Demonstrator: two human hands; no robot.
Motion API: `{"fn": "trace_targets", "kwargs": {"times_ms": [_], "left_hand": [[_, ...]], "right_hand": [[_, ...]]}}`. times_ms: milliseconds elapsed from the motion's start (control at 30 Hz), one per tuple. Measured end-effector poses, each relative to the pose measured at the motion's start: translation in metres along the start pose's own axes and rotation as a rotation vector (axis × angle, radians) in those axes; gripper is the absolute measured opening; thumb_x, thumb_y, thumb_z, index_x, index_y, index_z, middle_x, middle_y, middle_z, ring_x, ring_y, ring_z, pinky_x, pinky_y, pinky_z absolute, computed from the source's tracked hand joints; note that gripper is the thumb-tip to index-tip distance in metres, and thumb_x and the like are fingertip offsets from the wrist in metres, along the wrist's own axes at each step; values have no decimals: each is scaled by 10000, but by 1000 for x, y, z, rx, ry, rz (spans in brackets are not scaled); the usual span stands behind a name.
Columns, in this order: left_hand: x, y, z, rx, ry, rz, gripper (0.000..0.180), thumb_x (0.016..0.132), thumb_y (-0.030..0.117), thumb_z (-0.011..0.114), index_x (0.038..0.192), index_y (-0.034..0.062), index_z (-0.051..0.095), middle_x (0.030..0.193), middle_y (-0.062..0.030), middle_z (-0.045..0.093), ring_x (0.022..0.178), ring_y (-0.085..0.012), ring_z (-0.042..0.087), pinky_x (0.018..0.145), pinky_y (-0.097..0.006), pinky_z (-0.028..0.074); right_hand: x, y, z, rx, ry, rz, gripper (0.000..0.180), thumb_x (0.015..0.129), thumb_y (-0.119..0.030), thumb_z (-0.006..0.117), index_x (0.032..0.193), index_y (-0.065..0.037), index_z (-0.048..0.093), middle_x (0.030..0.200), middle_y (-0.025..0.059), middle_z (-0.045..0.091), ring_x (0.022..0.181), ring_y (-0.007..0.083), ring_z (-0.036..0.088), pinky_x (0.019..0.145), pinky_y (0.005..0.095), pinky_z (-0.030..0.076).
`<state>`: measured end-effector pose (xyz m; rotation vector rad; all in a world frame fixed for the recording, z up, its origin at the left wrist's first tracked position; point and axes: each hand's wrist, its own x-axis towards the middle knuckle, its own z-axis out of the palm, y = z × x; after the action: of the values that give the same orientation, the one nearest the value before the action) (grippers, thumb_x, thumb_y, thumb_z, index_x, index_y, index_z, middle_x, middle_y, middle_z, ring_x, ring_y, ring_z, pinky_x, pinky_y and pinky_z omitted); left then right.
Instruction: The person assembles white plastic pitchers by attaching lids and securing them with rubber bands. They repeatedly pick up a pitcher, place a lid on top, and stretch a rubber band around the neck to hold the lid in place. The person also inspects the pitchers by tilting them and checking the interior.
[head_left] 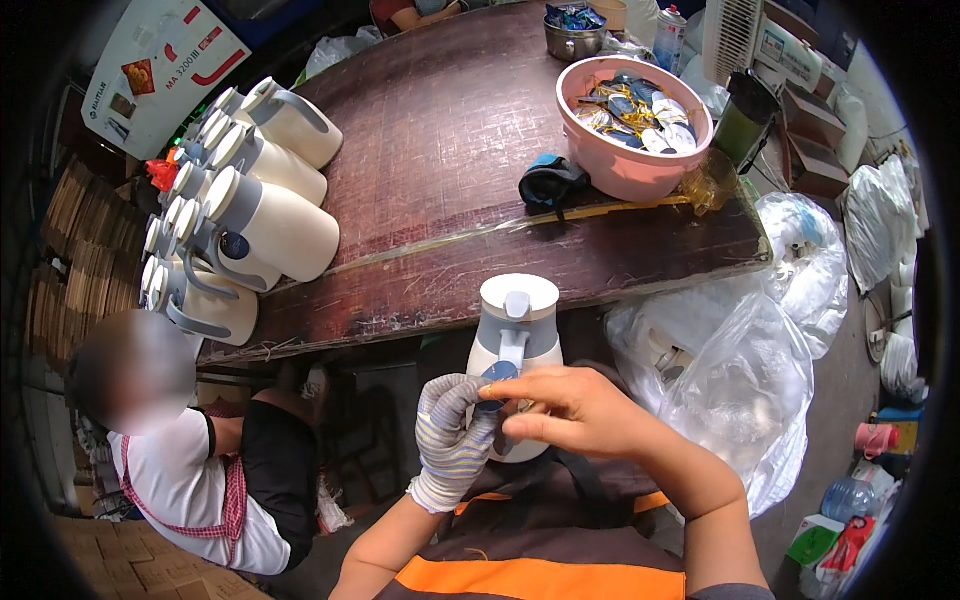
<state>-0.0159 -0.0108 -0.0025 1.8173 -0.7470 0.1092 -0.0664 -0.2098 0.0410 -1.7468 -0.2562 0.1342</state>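
A white thermos jug (515,345) stands upright in the person's lap, just in front of the near edge of the dark wooden tabletop (450,150). Its long axis runs up and down, lid toward the tabletop, base toward the apron, and its grey handle faces back toward the person. A small round blue sticker (497,374) sits on the handle, right where both hands meet.

The left hand (452,440), in a striped knit glove, comes up from below with the wrist bent and the fingers curled around the lower handle, clamped on the jug. The bare right hand (565,408) reaches across from the right, forearm angled up from the lower corner, thumb and forefinger pinched together on the sticker, the other fingers folded loosely beneath.

On the left of the tabletop lie stacked finished jugs (255,215) on their sides, lids pointing left. A pink basin (625,165) of blue and gold stickers sits at the far right, a black pouch (550,180) just beside it. Clear plastic bags (740,370) bulge to the right of the person's knees, and another person (200,470) in a white shirt sits lower left.
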Motion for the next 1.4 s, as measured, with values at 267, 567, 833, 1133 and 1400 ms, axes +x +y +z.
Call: {"fn": "trace_targets", "kwargs": {"times_ms": [267,567,833,1133,1400], "left_hand": [[0,1,9,-795,-89,-543,506,876,86,661,1313,59,406,1217,-86,528,1060,-174,577,906,-306,497],[11,17,4,-688,-87,-847,413,850,129,732,1188,32,515,862,-36,641,691,-104,598,637,-243,503],[4,13,3,-608,-89,-827,350,867,156,725,1141,29,548,855,-28,628,700,-88,586,640,-231,488],[6,11,3,-624,-101,-820,298,880,159,708,1106,28,567,829,-19,620,681,-78,577,629,-225,478],[2,-5,-1,-704,-54,-776,306,884,158,701,1131,33,571,828,-15,631,672,-66,582,606,-208,480]], "right_hand": [[-4,-6,9,-166,93,-98,471,842,-416,685,1117,-37,631,1059,155,641,1008,329,613,862,382,491],[3,17,-19,-189,321,0,258,814,-240,713,975,-38,707,956,119,693,915,265,651,817,336,496],[-2,38,-12,-22,219,-109,289,798,60,567,1023,-60,701,1026,112,678,959,258,644,827,313,495],[9,26,-8,-630,371,-358,263,752,-49,701,1009,-105,693,942,61,675,911,246,636,774,354,493],[12,27,-4,-381,198,-241,314,785,-39,636,1092,-100,665,1018,86,673,956,280,641,841,353,505]]}}
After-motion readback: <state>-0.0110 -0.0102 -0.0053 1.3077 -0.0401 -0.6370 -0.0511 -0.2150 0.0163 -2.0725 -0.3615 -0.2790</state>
